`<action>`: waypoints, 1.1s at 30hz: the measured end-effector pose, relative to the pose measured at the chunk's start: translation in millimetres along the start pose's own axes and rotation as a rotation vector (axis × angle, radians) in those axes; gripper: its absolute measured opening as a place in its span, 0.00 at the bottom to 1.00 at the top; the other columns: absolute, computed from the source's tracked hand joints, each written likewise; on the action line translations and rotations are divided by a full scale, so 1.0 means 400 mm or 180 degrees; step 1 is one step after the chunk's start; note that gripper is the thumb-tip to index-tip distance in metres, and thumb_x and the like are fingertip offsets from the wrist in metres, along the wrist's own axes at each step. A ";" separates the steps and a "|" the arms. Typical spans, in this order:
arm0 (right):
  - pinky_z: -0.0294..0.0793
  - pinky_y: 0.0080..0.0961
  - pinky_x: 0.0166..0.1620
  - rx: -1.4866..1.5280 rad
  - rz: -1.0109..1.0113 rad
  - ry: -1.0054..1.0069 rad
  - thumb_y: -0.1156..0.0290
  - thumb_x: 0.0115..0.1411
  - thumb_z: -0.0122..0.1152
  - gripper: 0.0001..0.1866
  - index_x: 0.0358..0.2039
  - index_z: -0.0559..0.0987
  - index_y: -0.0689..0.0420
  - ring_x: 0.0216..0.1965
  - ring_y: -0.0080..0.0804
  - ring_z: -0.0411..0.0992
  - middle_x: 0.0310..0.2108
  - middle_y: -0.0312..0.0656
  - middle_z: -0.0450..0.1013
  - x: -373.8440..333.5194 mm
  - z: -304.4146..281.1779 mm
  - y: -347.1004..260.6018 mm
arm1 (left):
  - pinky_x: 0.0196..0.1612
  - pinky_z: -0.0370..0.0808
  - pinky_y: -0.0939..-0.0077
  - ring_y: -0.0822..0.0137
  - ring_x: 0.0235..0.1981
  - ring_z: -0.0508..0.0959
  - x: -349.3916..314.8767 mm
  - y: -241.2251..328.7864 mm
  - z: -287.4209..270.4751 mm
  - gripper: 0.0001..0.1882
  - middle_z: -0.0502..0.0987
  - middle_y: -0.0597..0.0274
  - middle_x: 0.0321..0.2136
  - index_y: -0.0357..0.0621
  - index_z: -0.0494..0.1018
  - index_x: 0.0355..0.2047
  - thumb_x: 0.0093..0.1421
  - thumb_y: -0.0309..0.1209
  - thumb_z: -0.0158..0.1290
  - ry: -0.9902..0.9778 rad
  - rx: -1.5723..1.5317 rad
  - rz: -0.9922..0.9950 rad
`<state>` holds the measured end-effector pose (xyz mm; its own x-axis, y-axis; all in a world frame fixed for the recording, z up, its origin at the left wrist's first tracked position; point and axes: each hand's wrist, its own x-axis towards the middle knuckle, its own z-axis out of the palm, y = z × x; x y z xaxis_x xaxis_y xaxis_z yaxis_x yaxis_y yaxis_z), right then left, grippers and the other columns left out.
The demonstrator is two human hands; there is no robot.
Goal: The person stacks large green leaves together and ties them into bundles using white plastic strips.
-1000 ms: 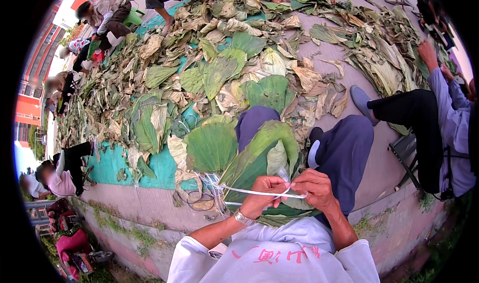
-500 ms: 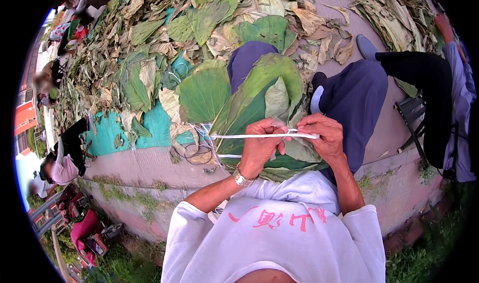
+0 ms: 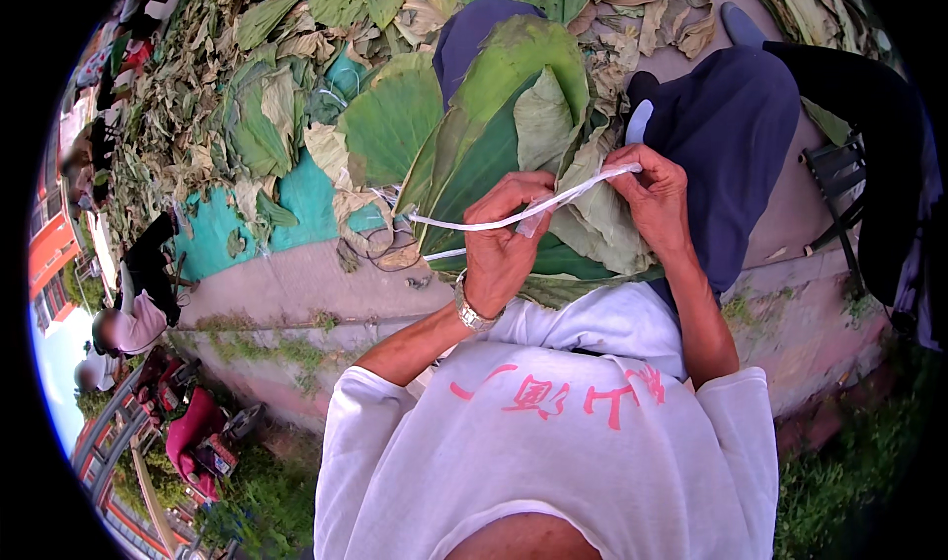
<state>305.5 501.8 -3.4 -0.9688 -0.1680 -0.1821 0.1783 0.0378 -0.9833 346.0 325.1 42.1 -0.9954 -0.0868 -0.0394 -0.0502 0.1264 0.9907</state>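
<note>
Spreading over pinkish paving [image 3: 276, 291], teal sheet [image 3: 301, 204] is being littered with dry leaves [image 3: 168, 155] | white strip [image 3: 583, 189], above leaf bundle [image 3: 484, 165] across the lap [image 3: 602, 333], is being pinched narrowly by left hand [image 3: 499, 239], its end by right hand [image 3: 654, 204] | black stool [image 3: 837, 170] is being overlapped by black trousers [image 3: 851, 84]

Leaf bundle [image 3: 482, 160]: large, green, layered, browned at the rim, propped against the front edge of the lap [image 3: 583, 325] | white strip [image 3: 575, 192]: bowed, drawn over the leaves.

A teal sheet [image 3: 314, 209] is covering pinkish-grey pavement [image 3: 267, 291]; a black slatted stool [image 3: 837, 173] is standing right, a crimson wheeled vehicle [image 3: 193, 432] left.
</note>
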 end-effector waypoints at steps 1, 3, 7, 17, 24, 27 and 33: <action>0.61 0.12 0.28 0.0064 0.0054 -0.0009 0.79 0.51 0.59 0.02 0.26 0.75 0.63 0.24 0.11 0.61 0.21 0.30 0.68 0.003 -0.001 0.009 | 0.29 0.66 0.83 0.72 0.26 0.70 -0.001 0.003 -0.002 0.05 0.73 0.58 0.28 0.34 0.70 0.27 0.48 0.15 0.51 -0.0005 0.0074 0.0036; 0.59 0.10 0.26 0.0062 0.0150 -0.0010 0.79 0.52 0.58 0.02 0.25 0.74 0.63 0.23 0.10 0.59 0.20 0.28 0.66 0.003 0.000 0.017 | 0.29 0.66 0.83 0.73 0.26 0.69 -0.005 0.007 -0.009 0.04 0.73 0.58 0.28 0.34 0.69 0.26 0.49 0.15 0.51 0.0033 0.0065 -0.0003; 0.54 0.09 0.23 0.0164 0.0320 0.0026 0.78 0.53 0.58 0.04 0.22 0.73 0.61 0.21 0.08 0.56 0.18 0.24 0.63 0.003 -0.004 0.026 | 0.28 0.65 0.84 0.76 0.26 0.68 -0.013 0.008 -0.014 0.03 0.72 0.60 0.28 0.34 0.69 0.26 0.51 0.15 0.49 0.0229 -0.0244 -0.0221; 0.56 0.08 0.24 0.0308 0.0567 -0.0032 0.75 0.53 0.59 0.06 0.22 0.73 0.59 0.21 0.07 0.58 0.19 0.25 0.65 0.000 0.002 0.006 | 0.23 0.67 0.83 0.75 0.20 0.71 -0.027 0.012 0.006 0.02 0.70 0.59 0.28 0.34 0.67 0.28 0.56 0.20 0.48 0.0301 -0.0538 -0.0038; 0.63 0.12 0.28 0.1179 -0.0121 -0.0381 0.76 0.53 0.57 0.05 0.23 0.72 0.60 0.25 0.16 0.64 0.26 0.40 0.73 -0.006 -0.009 -0.023 | 0.28 0.75 0.77 0.64 0.25 0.78 -0.004 -0.011 -0.009 0.07 0.70 0.58 0.23 0.32 0.65 0.31 0.61 0.26 0.43 0.0092 -0.0622 -0.0576; 0.63 0.12 0.27 0.1220 -0.0072 -0.0801 0.74 0.55 0.57 0.06 0.23 0.71 0.59 0.23 0.15 0.63 0.25 0.40 0.73 0.001 -0.012 -0.027 | 0.29 0.77 0.75 0.62 0.25 0.79 0.001 -0.011 -0.009 0.07 0.71 0.58 0.22 0.32 0.65 0.32 0.61 0.25 0.43 0.0077 -0.0606 -0.0652; 0.61 0.13 0.23 0.0207 0.0071 -0.0988 0.71 0.55 0.57 0.08 0.23 0.70 0.59 0.19 0.13 0.61 0.19 0.35 0.73 0.021 -0.011 -0.025 | 0.29 0.77 0.78 0.64 0.26 0.78 0.001 -0.004 -0.019 0.02 0.68 0.60 0.24 0.31 0.64 0.31 0.59 0.19 0.41 0.0040 -0.0860 -0.0975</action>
<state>294.6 504.1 5.0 -0.8676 -0.4608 -0.1870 0.2191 -0.0166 -0.9756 346.3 317.2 41.4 -0.9366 -0.0923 -0.3381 -0.3196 -0.1713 0.9319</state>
